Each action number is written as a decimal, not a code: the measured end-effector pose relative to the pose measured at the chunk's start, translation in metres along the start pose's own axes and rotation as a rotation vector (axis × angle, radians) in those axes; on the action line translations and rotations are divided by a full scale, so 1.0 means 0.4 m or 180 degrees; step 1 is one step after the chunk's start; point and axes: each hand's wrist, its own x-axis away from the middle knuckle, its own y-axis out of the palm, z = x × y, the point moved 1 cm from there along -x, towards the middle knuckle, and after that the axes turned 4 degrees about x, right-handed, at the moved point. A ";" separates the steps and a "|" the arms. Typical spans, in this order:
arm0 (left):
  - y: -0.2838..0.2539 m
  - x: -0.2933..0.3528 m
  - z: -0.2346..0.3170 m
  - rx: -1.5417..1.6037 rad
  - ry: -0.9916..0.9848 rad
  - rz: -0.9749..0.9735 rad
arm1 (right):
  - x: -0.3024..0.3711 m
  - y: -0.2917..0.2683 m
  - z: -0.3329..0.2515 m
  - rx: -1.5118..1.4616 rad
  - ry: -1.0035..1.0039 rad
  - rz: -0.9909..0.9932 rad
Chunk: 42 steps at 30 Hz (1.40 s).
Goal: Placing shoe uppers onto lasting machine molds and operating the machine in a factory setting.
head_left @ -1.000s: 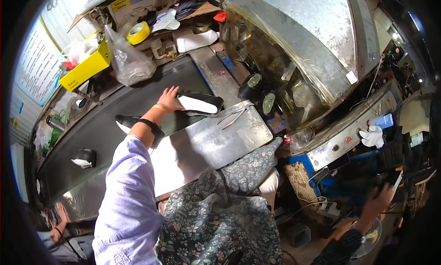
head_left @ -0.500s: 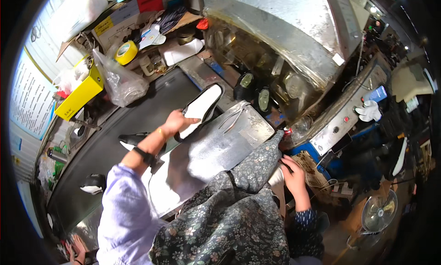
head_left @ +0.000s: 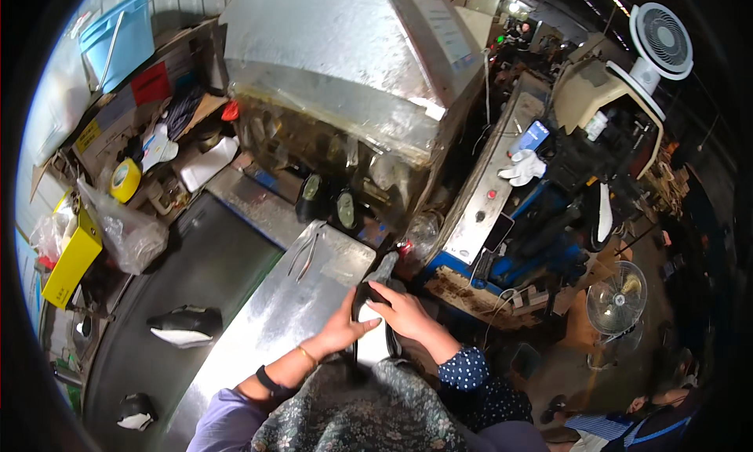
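Both my hands are on a black shoe [head_left: 373, 348] turned with its white sole up, held over my floral apron [head_left: 353, 413]. My left hand [head_left: 342, 326] grips its left side, the thumb lying across the sole. From the right, my right hand [head_left: 408, 314] curls over its upper end, with fingertips close to those of the left. The shoe's lower end disappears at the apron. Just left of the hands lies a flat metal tray [head_left: 259, 311], with pliers [head_left: 304, 256] near its far end.
On the dark conveyor belt [head_left: 212, 256] lie two more black-and-white shoes [head_left: 187, 326] [head_left: 137, 411]. Two dark shoes [head_left: 311, 197] stand by the metal-hooded machine [head_left: 337, 44]. A yellow box [head_left: 72, 260] is at left; a control panel [head_left: 478, 217], glove [head_left: 522, 168] and fan [head_left: 617, 297] are at right.
My left hand has brought the shoe from over the belt to my lap. My right hand has come up from the apron onto the shoe. The view has swung right.
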 end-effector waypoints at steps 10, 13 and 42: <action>0.065 0.003 -0.027 -0.0647 0.0386 0.0658 | 0.002 0.013 0.034 -0.0075 -0.0524 0.0492; 0.051 0.006 -0.011 -0.0314 0.0443 0.0523 | 0.031 0.023 0.017 0.0108 -0.0375 0.0986; 0.002 -0.106 -0.105 0.1276 -0.0724 -0.0245 | 0.142 0.138 0.131 -0.0688 0.0453 -0.0193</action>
